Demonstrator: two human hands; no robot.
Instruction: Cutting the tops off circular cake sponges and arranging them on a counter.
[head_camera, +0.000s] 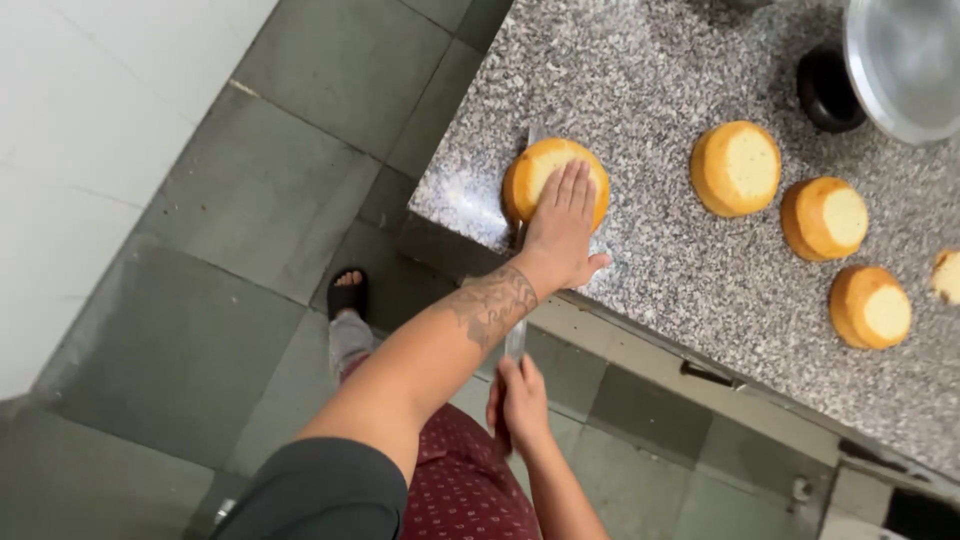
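Golden sponge cake on granite counter: left hand flat on top; right hand clenched round knife.

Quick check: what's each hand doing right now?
Left hand: open, flat on the sponge cake.
Right hand: closed on the long knife.

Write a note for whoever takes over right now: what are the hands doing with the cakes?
Left hand lies flat on top of the round sponge cake at the corner of the granite counter.
Right hand grips the handle of a long knife; its blade runs along the cake's left side, tip past the far edge.
How deep the cut has gone cannot be seen.
Three more small round cakes sit to the right, untouched, plus part of another at the frame edge.
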